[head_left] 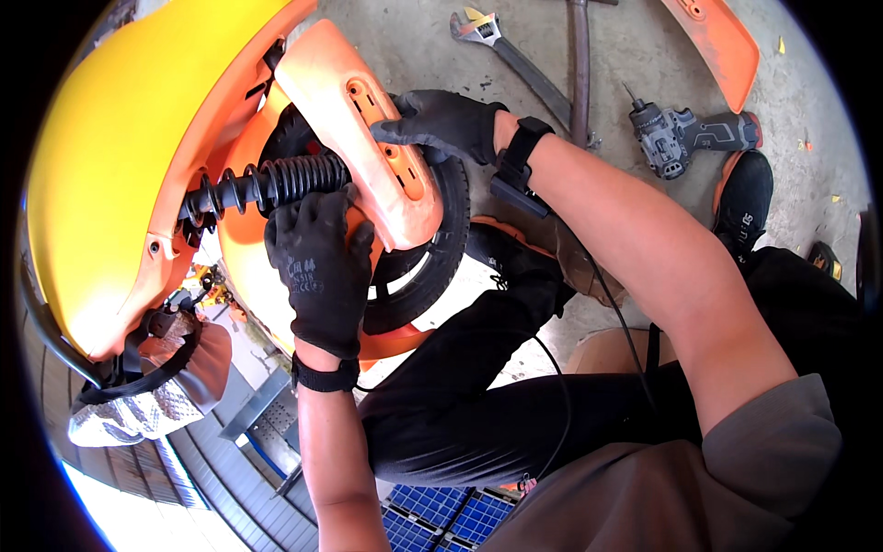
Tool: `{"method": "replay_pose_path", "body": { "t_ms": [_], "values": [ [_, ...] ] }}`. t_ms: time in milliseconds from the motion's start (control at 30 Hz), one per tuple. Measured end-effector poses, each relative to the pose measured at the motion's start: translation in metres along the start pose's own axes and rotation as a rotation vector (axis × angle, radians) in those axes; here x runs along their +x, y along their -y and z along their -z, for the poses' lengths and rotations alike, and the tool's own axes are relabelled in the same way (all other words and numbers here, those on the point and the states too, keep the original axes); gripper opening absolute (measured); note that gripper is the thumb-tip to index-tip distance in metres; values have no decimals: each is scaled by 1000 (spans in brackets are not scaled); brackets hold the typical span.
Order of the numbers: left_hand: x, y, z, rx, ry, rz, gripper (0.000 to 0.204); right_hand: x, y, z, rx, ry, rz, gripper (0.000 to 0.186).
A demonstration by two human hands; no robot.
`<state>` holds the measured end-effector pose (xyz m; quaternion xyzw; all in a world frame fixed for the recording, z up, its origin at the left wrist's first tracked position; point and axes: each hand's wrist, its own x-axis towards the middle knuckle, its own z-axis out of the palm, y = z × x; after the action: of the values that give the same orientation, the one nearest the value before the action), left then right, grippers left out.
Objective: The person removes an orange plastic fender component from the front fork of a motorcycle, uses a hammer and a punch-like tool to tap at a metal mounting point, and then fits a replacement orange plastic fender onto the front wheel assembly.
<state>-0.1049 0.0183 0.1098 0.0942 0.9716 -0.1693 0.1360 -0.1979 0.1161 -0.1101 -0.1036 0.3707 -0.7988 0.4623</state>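
An orange slotted plastic cover (407, 202) lies over a black tire (449, 198) on the orange and yellow vehicle body (110, 166). My gloved right hand (437, 124) grips the cover, thumb across its face near the slots and fingers over its far edge, partly hidden. My gloved left hand (317, 271) has its fingers curled at the coil-spring shock absorber (280, 184) and the cover's lower-left edge; what exactly they hold is hidden.
On the concrete floor (644, 51) lie an adjustable wrench (520, 64), a long metal bar (578, 74), a cordless drill (671, 138) and a loose orange panel (717, 55). My legs and shoes (743, 202) occupy the lower right. A silver padded item (129, 414) hangs at lower left.
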Motion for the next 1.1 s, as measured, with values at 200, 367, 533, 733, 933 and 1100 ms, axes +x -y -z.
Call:
{"method": "replay_pose_path", "body": {
  "t_ms": [200, 367, 533, 733, 933, 1100],
  "values": [
    [0, 1, 1, 2, 7, -7, 40, 1, -1, 0, 29, 14, 9, 70],
    [-2, 4, 1, -13, 30, 4, 46, -10, 10, -4, -38, -14, 12, 67],
    [2, 1, 3, -62, 33, 48, 56, -11, 7, 42, -36, -5, 55, 67],
    [-3, 3, -2, -9, 36, 85, 50, -18, 17, 65, 50, -67, 19, 57],
    [-1, 2, 1, -41, 18, 56, 52, -11, 10, 69, 57, -57, 19, 57],
    [-1, 2, 0, -30, 16, 55, 51, -8, 8, 58, 14, -17, 39, 60]
  ]
}}
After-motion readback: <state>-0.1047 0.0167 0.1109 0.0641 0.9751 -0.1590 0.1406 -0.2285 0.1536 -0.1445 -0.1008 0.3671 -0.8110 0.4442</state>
